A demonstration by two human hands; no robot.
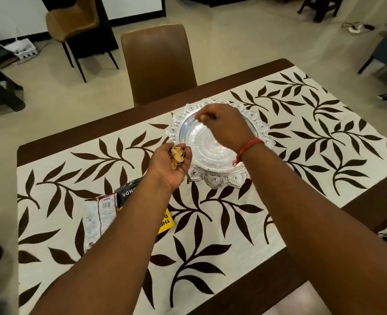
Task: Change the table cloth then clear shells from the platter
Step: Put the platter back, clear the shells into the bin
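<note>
A silver platter (210,176) with a scalloped, embossed rim sits on a white table cloth (222,223) printed with dark brown leaves. My left hand (172,167) is cupped palm up at the platter's left edge and holds a pile of tan pistachio shells (177,156). My right hand (224,126) hovers over the platter's far half, fingers curled, pinching a small pale shell (202,118) at its fingertips. A red thread is tied round that wrist. The visible part of the platter's bowl shows no shells.
Snack packets (104,214) and a yellow packet (166,221) lie on the cloth, partly under my left forearm. A brown chair (158,64) stands at the table's far side, another chair (74,21) behind it. The dark wooden table (370,208) shows round the cloth.
</note>
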